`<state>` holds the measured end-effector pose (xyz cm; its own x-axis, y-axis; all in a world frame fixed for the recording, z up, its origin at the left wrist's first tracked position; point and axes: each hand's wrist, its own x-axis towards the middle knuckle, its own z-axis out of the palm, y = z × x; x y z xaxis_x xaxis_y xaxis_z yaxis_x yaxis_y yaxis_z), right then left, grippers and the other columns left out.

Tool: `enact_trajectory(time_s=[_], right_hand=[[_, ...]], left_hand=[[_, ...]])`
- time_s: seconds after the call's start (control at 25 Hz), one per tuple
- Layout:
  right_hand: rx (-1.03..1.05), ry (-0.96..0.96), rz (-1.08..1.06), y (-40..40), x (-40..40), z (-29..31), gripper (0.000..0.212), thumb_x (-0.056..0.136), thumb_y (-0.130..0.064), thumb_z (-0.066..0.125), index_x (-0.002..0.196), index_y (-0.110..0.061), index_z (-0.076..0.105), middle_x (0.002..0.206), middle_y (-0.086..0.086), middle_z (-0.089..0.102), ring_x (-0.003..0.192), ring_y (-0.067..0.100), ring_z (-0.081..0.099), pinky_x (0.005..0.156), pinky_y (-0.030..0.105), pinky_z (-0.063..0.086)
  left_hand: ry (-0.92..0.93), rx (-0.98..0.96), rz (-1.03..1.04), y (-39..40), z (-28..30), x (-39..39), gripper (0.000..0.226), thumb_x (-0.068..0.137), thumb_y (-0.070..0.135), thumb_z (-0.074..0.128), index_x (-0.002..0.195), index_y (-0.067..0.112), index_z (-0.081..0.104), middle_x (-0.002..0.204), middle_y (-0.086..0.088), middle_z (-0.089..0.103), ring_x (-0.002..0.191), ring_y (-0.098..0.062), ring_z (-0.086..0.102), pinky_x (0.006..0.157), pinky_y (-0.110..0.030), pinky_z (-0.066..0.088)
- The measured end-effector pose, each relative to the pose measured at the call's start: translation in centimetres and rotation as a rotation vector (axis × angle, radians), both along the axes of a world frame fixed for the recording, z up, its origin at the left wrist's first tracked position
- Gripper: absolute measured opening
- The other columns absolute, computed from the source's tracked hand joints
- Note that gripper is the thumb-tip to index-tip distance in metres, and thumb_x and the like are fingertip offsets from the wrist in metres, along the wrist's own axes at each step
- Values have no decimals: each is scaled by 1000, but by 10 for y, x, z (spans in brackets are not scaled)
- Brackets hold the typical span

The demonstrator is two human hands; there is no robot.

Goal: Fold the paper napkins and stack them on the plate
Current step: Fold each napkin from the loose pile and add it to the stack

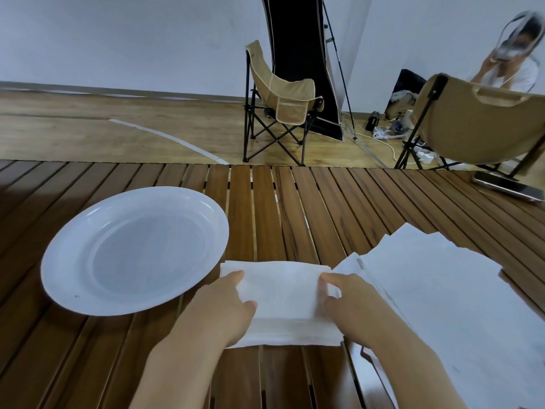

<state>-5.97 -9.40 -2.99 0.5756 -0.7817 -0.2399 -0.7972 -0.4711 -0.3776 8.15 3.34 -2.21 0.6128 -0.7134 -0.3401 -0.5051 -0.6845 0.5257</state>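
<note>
Left hand (228, 302) pinching folded napkin (283, 299) at its left edge, right hand (346, 302) pinching its right edge, forearms converging, plate (73, 246) on counter (265, 208) beside.

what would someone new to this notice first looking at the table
Most striking is the big white plate at the left of the slatted wooden table, bare of napkins. Just right of it, both hands, left hand and right hand, pinch a folded napkin at its side edges. A loose pile of unfolded napkins spreads at the right.
</note>
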Motion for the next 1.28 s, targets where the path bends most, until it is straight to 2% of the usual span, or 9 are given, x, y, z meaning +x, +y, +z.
enact_trajectory(time_s=[0.08,0.24,0.36,0.48,0.72,0.84,1.0,1.16,1.28], right_hand=[[-17,-26,-135,-8,-8,-2,22,95,-11,41,109,-18,56,95,-1,48,83,13,46,66,22,39],[-37,215,-372,-13,-26,5,15,92,-14,39,79,-15,46,117,4,46,104,22,44,94,36,39],[77,368,-432,-10,-30,7,10,92,-14,35,94,-19,44,147,3,26,139,30,22,109,48,23],[141,413,-420,-12,-30,3,27,91,-13,36,114,-22,46,155,4,15,145,34,7,112,54,16],[27,378,-463,-11,-23,-3,42,92,-12,35,133,-14,44,133,1,36,133,28,29,108,50,23],[-154,195,-478,-8,-18,7,27,94,-7,38,115,-11,54,108,1,44,106,21,45,105,46,27],[-468,-226,-559,-3,-10,24,24,91,-3,55,110,-13,66,101,5,65,77,17,43,91,43,40],[-727,-713,-314,-2,-9,35,24,79,11,65,81,-13,69,78,-5,65,65,18,58,69,46,52],[-742,-963,-179,5,-5,44,29,76,18,61,82,-11,63,80,-3,63,72,6,55,73,16,45]], left_hand=[[-18,-12,18,3,0,-8,61,97,40,44,150,35,12,155,3,23,139,-18,30,108,-29,32],[-33,-36,73,8,-1,-21,59,96,45,43,148,38,17,151,-1,26,135,-19,34,107,-32,34],[-41,-93,80,8,-3,-12,50,96,42,44,144,38,30,149,3,32,134,-17,36,107,-30,33],[-47,-113,46,7,0,-6,47,98,39,43,144,38,33,150,7,31,134,-13,36,105,-24,32],[-43,-87,3,5,1,-7,51,97,42,42,146,35,27,152,9,27,137,-12,33,107,-26,31],[-78,-124,44,6,6,-9,47,97,42,42,142,34,34,147,9,34,131,-10,39,102,-24,34],[-96,-220,121,8,9,-9,38,96,39,47,134,34,45,139,8,42,116,-8,47,91,-18,34],[-77,-386,232,3,14,-3,25,93,29,54,116,37,57,126,11,50,102,-4,46,87,-17,34],[-53,-478,216,1,19,-1,29,87,25,65,111,40,56,116,20,52,101,-1,49,87,-16,35]])
